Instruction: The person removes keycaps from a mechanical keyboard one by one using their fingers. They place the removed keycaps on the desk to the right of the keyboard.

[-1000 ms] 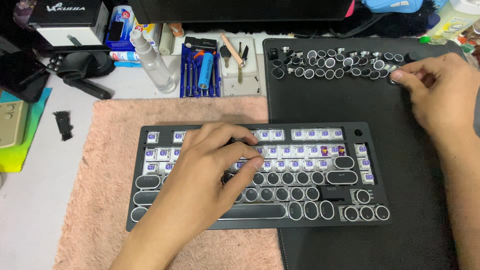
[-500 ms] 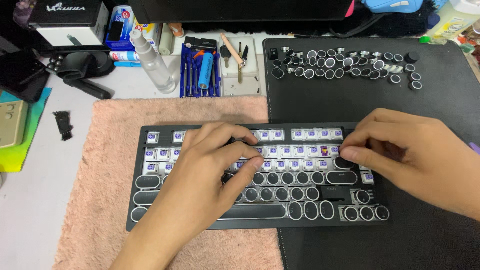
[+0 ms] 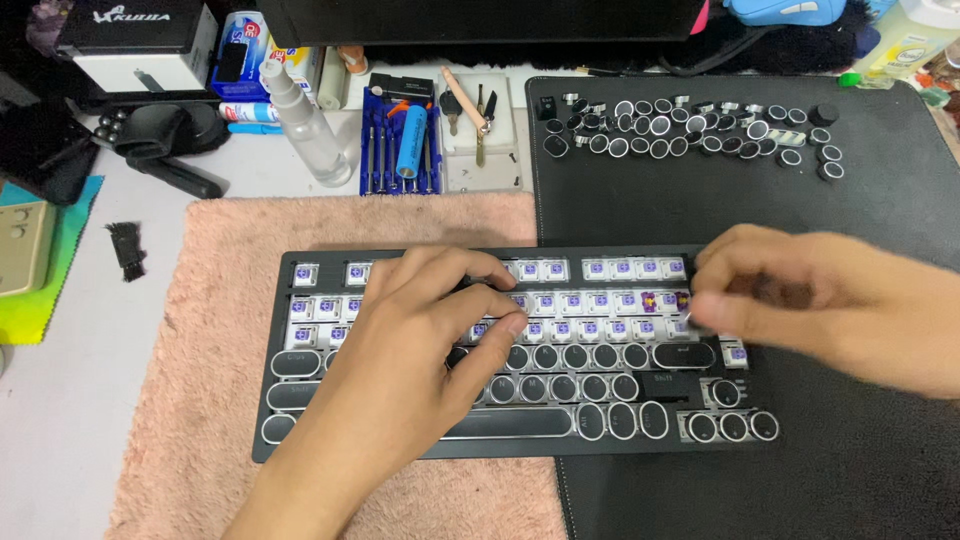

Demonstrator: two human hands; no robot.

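Observation:
A black keyboard (image 3: 520,440) lies across a pink towel (image 3: 200,330) and a black mat (image 3: 860,220). Its lower rows carry round black keycaps; its upper rows show bare purple switches. My left hand (image 3: 400,350) rests flat on the keyboard's left-middle, fingers spread over the switches. My right hand (image 3: 800,295) hovers over the keyboard's upper right, fingertips pinched on a small round keycap (image 3: 690,318) just above the switches. A cluster of loose round keycaps (image 3: 690,130) lies at the mat's far edge.
Behind the towel stand a clear spray bottle (image 3: 305,125), a blue screwdriver set (image 3: 400,140) and a white tray with tools (image 3: 478,125). A small black brush (image 3: 125,250) lies at the left. Boxes and dark clutter line the back edge.
My right hand came from the loose keycaps at the mat's far edge down to the keyboard's upper right, carrying a keycap. My left hand stayed on the keyboard.

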